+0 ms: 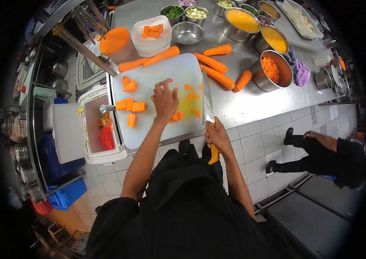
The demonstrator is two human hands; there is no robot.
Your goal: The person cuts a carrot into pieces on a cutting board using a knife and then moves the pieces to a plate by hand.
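My left hand (164,99) is over the middle of the white cutting board (148,131), fingers apart and holding nothing. Carrot chunks (138,107) lie to its left, and small carrot pieces (177,116) are just right of its wrist. More bits are scattered on a yellow-stained patch. My right hand (218,137) grips the yellow handle of a large knife (208,99), its blade pointing away from me along the board's right edge. Whole peeled carrots (161,55) rest across the board's far edge, and several others (217,77) lie on the steel table to the right.
Stacked white trays (152,36), an orange-lidded tub (117,44) and steel bowls (188,33) stand behind the board. A pot of shredded carrot (271,71) is at the right. An open white bin (101,125) adjoins the board's left side. Another person (321,153) stands at far right.
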